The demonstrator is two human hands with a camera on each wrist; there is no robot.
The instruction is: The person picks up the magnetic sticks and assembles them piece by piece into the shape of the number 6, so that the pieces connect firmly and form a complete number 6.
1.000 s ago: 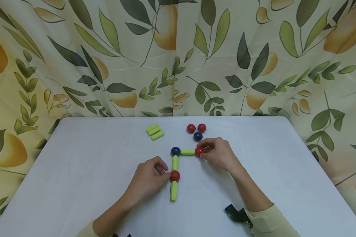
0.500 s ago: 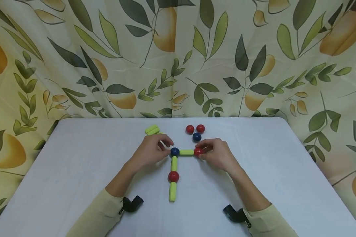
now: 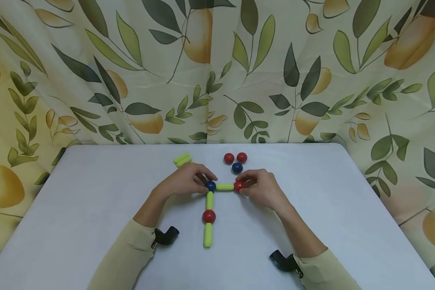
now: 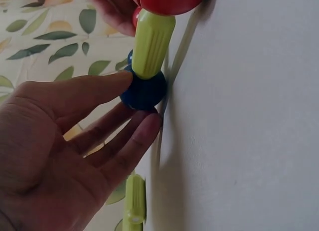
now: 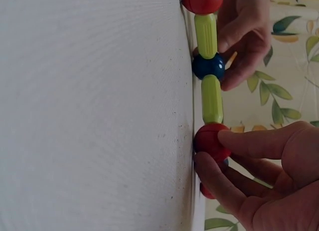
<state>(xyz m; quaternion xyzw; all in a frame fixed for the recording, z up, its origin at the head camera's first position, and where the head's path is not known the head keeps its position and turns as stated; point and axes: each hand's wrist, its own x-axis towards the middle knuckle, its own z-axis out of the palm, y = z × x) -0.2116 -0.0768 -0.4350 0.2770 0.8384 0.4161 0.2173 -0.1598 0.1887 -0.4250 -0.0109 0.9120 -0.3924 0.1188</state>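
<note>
A jointed shape of balls and light-green rods lies on the white table. Its corner is a blue ball (image 3: 210, 186), pinched by my left hand (image 3: 185, 179) between thumb and fingers. From there one green rod (image 3: 224, 187) runs right to a red ball (image 3: 239, 186), which my right hand (image 3: 262, 188) grips with thumb and fingertips. Another green rod (image 3: 210, 200) comes down from the corner to a second red ball (image 3: 208, 216), with a last rod (image 3: 208, 235) below it. The right wrist view shows thumb and fingers around the red ball (image 5: 213, 141).
Loose green rods (image 3: 182, 158) lie at the back left, partly behind my left hand. Two red balls (image 3: 229, 158) and a blue ball (image 3: 237, 168) sit together behind the shape. A patterned curtain (image 3: 217, 72) hangs behind the table (image 3: 94, 193).
My left hand has left the lower red ball and moved up to the blue corner ball, which it now pinches. The right hand stays at its red ball.
</note>
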